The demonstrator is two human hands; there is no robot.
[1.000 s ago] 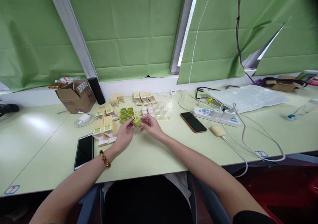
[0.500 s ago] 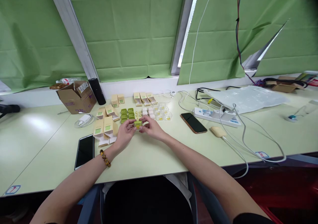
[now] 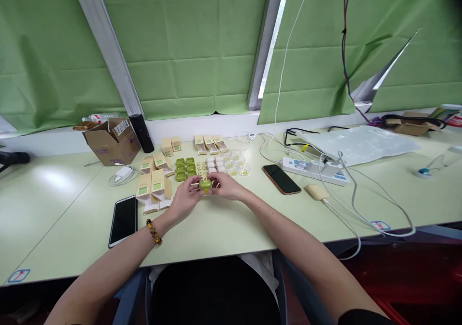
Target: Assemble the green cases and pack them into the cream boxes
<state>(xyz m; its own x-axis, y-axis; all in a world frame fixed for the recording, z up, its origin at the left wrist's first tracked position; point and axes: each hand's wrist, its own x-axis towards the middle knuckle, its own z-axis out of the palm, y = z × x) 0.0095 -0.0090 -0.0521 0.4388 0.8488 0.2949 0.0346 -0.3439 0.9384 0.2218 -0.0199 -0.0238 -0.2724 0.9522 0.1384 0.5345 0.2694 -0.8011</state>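
Between my two hands is a small rounded green box with a yellow mark on its front and a pale piece standing up on top (image 3: 205,185). The fingers of my left hand (image 3: 186,194) grip its left side. On the right side, my right hand (image 3: 227,186) pinches it. Just beyond my fingers lie rows of green square cups (image 3: 181,167), small yellowish pieces (image 3: 201,167), pale pink blocks (image 3: 215,164) and clear containers with yellow marks (image 3: 236,163). Left of my left hand stand several open kraft paper boxes (image 3: 158,183).
A black-screened phone (image 3: 123,220) lies at left, another phone (image 3: 281,178) at right. A power strip (image 3: 314,170) with white cables and a yellow case (image 3: 316,192) sit further right. At the back left are a cardboard carton (image 3: 112,142) and a black cylinder (image 3: 142,132).
Both hands have shifted slightly right and toward me with the green box. It is turned or tilted differently, showing a rounder side and the pale piece on top.
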